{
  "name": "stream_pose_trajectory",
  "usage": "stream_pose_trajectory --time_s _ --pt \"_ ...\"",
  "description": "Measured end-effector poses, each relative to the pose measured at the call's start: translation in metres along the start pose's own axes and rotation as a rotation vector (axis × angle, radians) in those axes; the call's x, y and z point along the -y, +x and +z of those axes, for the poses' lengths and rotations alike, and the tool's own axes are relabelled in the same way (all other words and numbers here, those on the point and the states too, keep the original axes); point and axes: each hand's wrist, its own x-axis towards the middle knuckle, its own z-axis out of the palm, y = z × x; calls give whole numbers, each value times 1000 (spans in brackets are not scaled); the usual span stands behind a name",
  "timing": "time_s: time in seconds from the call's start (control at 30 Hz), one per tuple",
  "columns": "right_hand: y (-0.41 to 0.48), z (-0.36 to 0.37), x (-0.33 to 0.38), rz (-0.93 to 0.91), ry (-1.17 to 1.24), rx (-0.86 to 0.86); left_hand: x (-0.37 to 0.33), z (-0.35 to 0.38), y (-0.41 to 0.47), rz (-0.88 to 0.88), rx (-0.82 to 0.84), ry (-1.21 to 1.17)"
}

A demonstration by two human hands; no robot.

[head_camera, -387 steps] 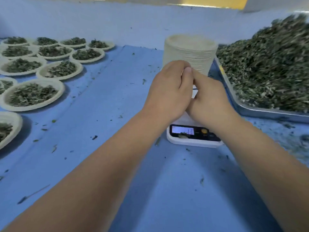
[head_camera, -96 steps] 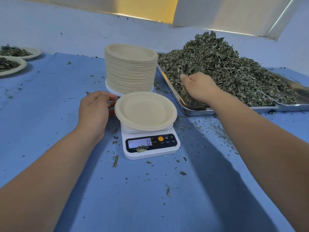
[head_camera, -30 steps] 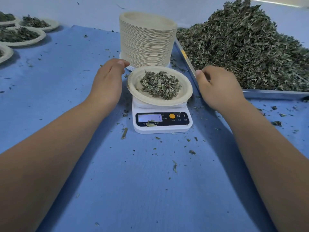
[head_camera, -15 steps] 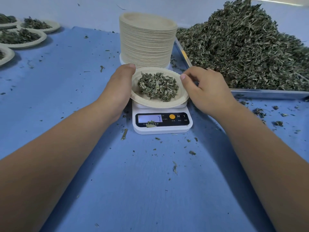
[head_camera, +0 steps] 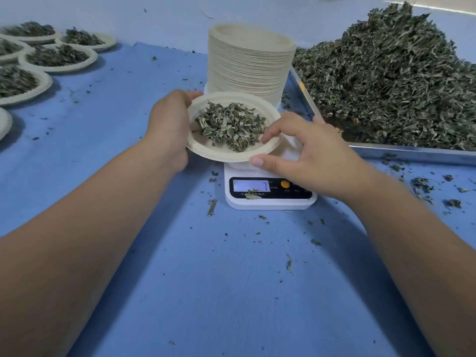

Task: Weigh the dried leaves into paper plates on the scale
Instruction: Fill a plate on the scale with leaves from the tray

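Note:
A paper plate (head_camera: 221, 150) with a small heap of dried leaves (head_camera: 230, 124) hangs just above and to the left of the white scale (head_camera: 268, 199). My left hand (head_camera: 170, 127) grips the plate's left rim. My right hand (head_camera: 306, 153) pinches its right front rim, thumb below and fingers on the edge. The scale's display is lit, and a leaf lies on its front panel. Its platform is partly hidden by the plate and my right hand.
A tall stack of paper plates (head_camera: 251, 60) stands behind the scale. A metal tray (head_camera: 412, 152) heaped with dried leaves (head_camera: 391, 73) fills the right side. Several filled plates (head_camera: 59, 57) lie at the far left. Leaf crumbs dot the blue table cover (head_camera: 206, 279).
Both hands closed on the plate's rim and lifted it off the scale, shifting it a little to the left. The view has tilted slightly.

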Motion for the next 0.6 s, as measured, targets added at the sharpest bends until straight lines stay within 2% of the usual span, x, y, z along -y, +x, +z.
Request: stream_pose_trajectory --time_s 0.13,0.27,0.37,0.47,0.53,0.6 --pt "15 15 18 44 33 -66 -19 -17 12 -85 -1 -131" --pt "57 37 52 -25 -15 -58 -36 -54 36 -93 -43 -345" --pt "99 65 75 -53 -63 0 -38 -83 55 -64 -214 -478" --pt "142 102 89 4 -62 104 -42 -108 73 -24 -457 -443" --pt "170 127 95 45 -39 148 -47 -123 89 -6 -505 -337" --pt "196 147 96 77 -31 141 -54 -132 116 24 -479 -315"
